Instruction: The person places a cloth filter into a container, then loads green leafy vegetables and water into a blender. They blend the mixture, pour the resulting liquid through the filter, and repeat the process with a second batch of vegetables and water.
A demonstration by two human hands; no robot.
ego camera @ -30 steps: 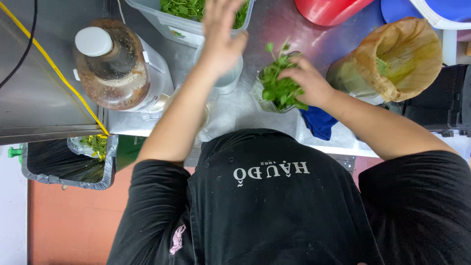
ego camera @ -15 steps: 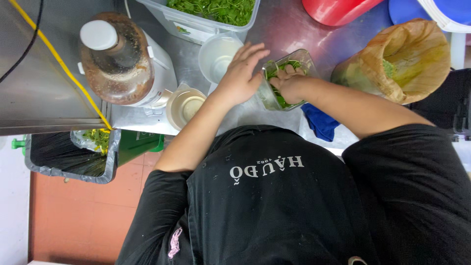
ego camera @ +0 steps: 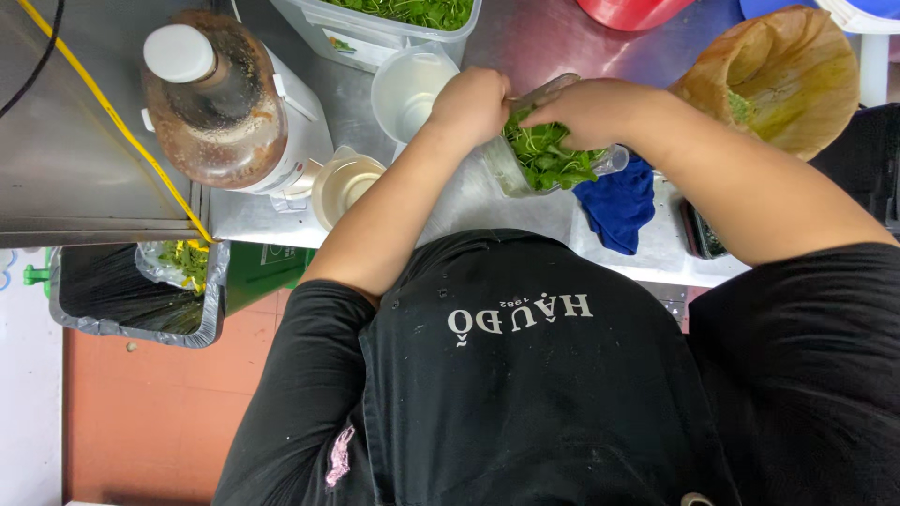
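A clear plastic cup (ego camera: 511,173) lies tilted on the steel counter (ego camera: 525,47), stuffed with green leaves (ego camera: 548,159). My left hand (ego camera: 473,103) is closed around the cup's rim on its left side. My right hand (ego camera: 591,108) rests on top of the leaves, fingers curled down into them at the cup's mouth. Both forearms reach over my black apron.
A white cup (ego camera: 410,86) and a cream-filled cup (ego camera: 342,186) stand left of my hands. A brown jar with white lid (ego camera: 211,98), a clear tub of greens (ego camera: 403,21), a blue cloth (ego camera: 617,204), a brown paper bag (ego camera: 783,75) and a lined bin (ego camera: 131,290) surround them.
My left hand came back from the tub of greens and took hold of the cup's rim. My right hand kept pressing leaves into the cup.
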